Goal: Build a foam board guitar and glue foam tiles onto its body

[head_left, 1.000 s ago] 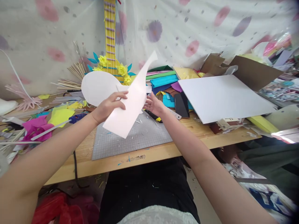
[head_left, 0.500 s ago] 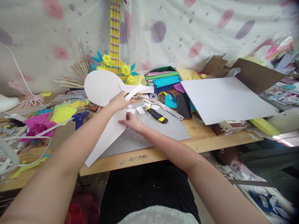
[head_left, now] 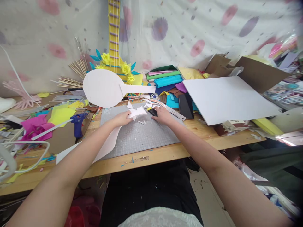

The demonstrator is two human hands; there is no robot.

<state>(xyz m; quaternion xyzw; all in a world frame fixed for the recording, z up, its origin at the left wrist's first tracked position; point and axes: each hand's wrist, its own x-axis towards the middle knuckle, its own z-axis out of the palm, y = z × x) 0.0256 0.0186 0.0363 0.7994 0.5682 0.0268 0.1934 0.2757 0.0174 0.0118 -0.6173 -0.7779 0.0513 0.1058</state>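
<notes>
My left hand [head_left: 122,119] is closed on a small white foam-board scrap [head_left: 137,112] above the grey cutting mat [head_left: 146,135]. My right hand [head_left: 163,115] has its fingers round a black and yellow utility knife [head_left: 152,111], which lies among white offcuts at the mat's far side. A white guitar-shaped cutout [head_left: 103,88], round body and narrow neck, rests behind my left hand. Under my left forearm, a larger curved white piece [head_left: 110,145] lies partly hidden at the table's front left.
A blue glue gun [head_left: 78,123] stands at left near pink and yellow sheets. To the right are a metal ruler [head_left: 176,113], a phone [head_left: 186,106] and a large white board [head_left: 232,99]. A yellow decorated guitar model [head_left: 114,47] stands at the back.
The larger white piece has shifted left and toward the front edge, out of my right hand. My right hand has moved right onto the knife; my left now holds a small scrap.
</notes>
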